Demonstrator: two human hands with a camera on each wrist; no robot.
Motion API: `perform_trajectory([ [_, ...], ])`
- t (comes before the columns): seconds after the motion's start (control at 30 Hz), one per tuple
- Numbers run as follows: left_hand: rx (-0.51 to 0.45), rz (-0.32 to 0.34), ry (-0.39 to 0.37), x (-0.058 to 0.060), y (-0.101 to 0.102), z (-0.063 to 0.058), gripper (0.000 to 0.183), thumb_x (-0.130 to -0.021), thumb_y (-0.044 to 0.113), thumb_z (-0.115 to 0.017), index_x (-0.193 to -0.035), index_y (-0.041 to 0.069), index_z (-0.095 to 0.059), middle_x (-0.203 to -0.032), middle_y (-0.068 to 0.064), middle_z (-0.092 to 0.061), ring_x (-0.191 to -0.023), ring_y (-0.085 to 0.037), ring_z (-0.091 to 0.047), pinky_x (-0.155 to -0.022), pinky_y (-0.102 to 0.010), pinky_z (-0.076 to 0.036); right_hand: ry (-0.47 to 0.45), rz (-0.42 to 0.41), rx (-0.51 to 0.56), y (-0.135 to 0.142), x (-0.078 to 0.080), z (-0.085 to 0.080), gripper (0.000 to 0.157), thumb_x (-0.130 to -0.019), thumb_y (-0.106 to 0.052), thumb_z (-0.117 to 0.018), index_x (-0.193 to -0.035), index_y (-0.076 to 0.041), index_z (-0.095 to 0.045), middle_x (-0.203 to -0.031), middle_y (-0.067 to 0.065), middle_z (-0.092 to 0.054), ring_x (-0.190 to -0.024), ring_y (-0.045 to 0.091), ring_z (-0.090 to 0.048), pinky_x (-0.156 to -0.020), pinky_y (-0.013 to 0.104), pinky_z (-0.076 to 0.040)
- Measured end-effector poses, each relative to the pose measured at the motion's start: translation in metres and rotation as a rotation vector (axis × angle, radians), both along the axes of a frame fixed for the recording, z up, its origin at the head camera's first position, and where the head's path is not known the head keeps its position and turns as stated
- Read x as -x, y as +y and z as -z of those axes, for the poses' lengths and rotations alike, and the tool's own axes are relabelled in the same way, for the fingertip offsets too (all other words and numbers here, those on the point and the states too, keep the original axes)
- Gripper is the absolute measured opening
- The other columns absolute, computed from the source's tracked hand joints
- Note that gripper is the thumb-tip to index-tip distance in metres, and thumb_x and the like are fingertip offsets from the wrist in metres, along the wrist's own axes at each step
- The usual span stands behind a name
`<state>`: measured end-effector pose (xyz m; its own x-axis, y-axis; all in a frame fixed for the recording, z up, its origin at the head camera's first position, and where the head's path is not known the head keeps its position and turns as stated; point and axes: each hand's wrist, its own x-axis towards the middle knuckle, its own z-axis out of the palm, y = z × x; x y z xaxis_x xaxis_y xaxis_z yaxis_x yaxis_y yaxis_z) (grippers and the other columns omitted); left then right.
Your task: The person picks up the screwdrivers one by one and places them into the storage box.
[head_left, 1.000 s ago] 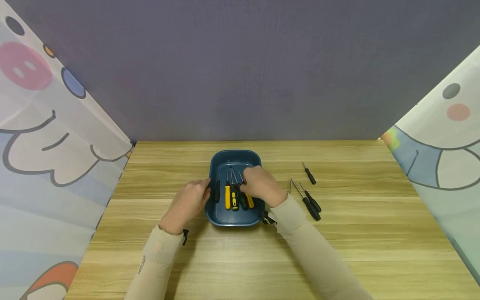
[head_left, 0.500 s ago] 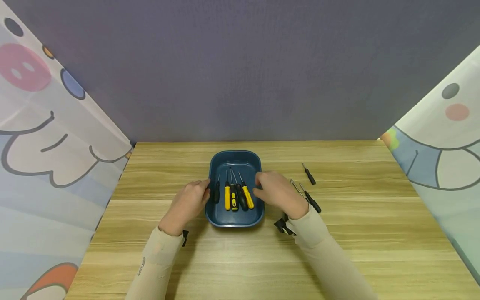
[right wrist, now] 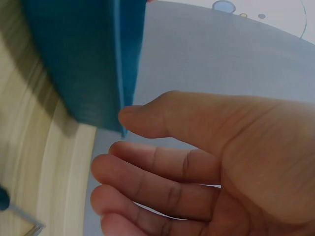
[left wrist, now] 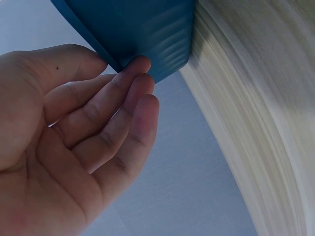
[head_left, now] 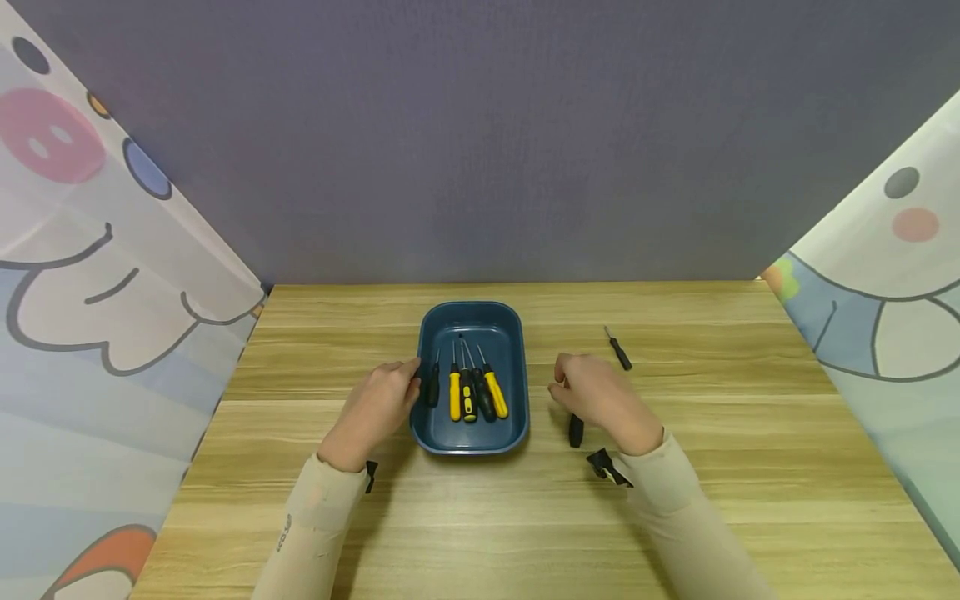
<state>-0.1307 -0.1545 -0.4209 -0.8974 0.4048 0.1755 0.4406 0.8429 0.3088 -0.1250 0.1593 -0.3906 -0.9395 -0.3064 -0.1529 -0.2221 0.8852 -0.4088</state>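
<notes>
While the left hand (head_left: pixel 377 404) pinches one blue tray (head_left: pixel 468 437) at the lower centre of the frame, five screwdrivers (head_left: pixel 468 396) lie inside; the right hand (head_left: pixel 602 398), loose and holding nothing, hangs right of centre, near one black handle (head_left: pixel 576 431) and one small screwdriver (head_left: pixel 619 350) on the counter (head_left: pixel 750 400).

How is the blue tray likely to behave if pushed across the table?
The blue tray would probably slide rather than tip, being wide and low. It shows no bend where the left hand pinches it, so likely stiff. Loose screwdrivers inside may shift.
</notes>
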Motion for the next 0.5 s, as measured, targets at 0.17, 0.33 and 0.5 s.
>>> perform_trajectory([
  [0.17, 0.000, -0.003, 0.000, 0.000, 0.000, 0.000, 0.033, -0.095, 0.004, -0.066, -0.125, -0.011, -0.064, -0.110, -0.024, -0.069, -0.092, -0.035, -0.069, -0.072, -0.042, -0.058, 0.006, 0.014, -0.031, 0.010, -0.006, 0.007, 0.010, -0.091, -0.011, -0.067, -0.092, -0.001, -0.065, -0.073, 0.002, -0.058, -0.057, 0.016, -0.049, -0.051, 0.030, -0.042],
  [0.33, -0.002, 0.003, 0.013, 0.000, 0.000, 0.000, 0.033, -0.095, 0.004, -0.066, -0.124, -0.011, -0.064, -0.109, -0.023, -0.070, -0.091, -0.035, -0.069, -0.071, -0.042, -0.059, 0.008, 0.040, -0.064, 0.018, -0.010, 0.016, 0.010, -0.091, -0.012, -0.070, -0.085, -0.004, -0.065, -0.074, 0.002, -0.058, -0.057, 0.015, -0.049, -0.051, 0.029, -0.043],
  [0.5, -0.002, 0.003, 0.011, 0.000, 0.000, 0.000, 0.033, -0.095, 0.004, -0.066, -0.125, -0.011, -0.064, -0.110, -0.024, -0.069, -0.092, -0.035, -0.069, -0.071, -0.042, -0.059, -0.048, 0.084, -0.094, 0.024, -0.016, 0.026, 0.028, -0.092, -0.018, -0.071, -0.068, -0.011, -0.061, -0.062, 0.000, -0.052, -0.051, 0.014, -0.045, -0.048, 0.028, -0.038],
])
